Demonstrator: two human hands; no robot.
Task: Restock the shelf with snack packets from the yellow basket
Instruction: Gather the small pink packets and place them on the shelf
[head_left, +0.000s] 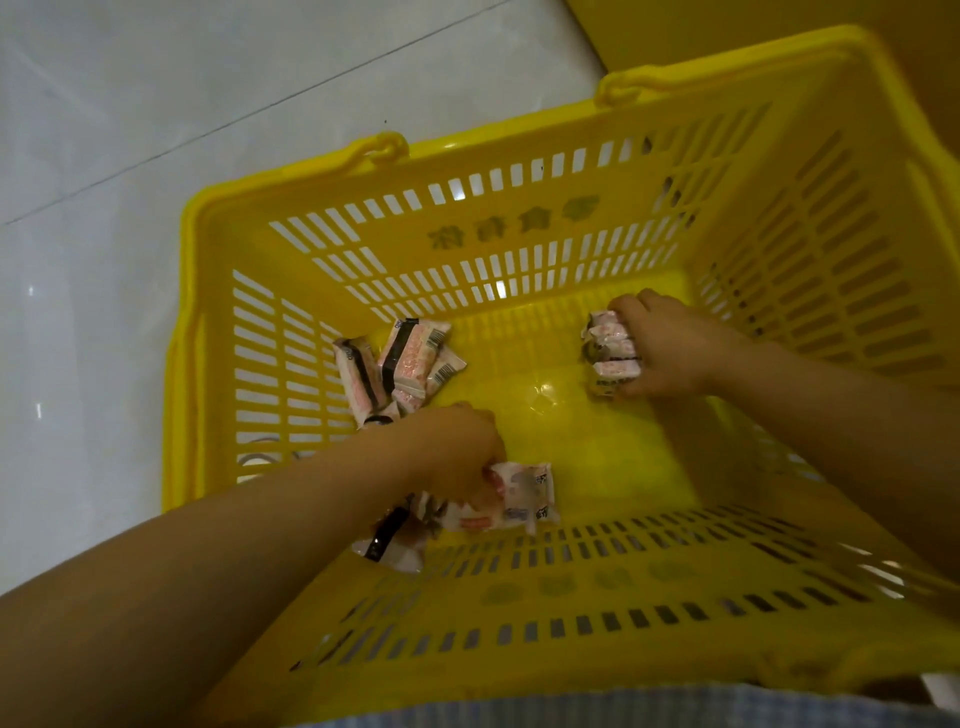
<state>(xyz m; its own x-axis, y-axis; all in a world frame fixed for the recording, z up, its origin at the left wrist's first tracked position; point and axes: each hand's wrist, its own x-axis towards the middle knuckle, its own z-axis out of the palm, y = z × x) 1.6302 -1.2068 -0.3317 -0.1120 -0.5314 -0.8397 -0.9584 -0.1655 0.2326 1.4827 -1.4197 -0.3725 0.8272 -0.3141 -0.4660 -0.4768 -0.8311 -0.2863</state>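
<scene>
Gripping packets (519, 499) like the right hand (670, 348), the left hand (457, 457) is nearer the loose pile (405, 358), just beyond it.

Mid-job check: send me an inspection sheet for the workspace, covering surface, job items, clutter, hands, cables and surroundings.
Surface: white tiled floor; the basket stands on it.
Job's things: yellow basket holds few packets; loose snack packets lie piled by its left wall; shelf not in view.
Clutter: nothing seen.
Grippers: left hand grips gripped packets near the near wall; right hand holds a stack of packets.
Cables: nothing seen for certain; an unclear curved shape shows through the left wall's slots.
Surroundings: yellow panel beyond the basket.
</scene>
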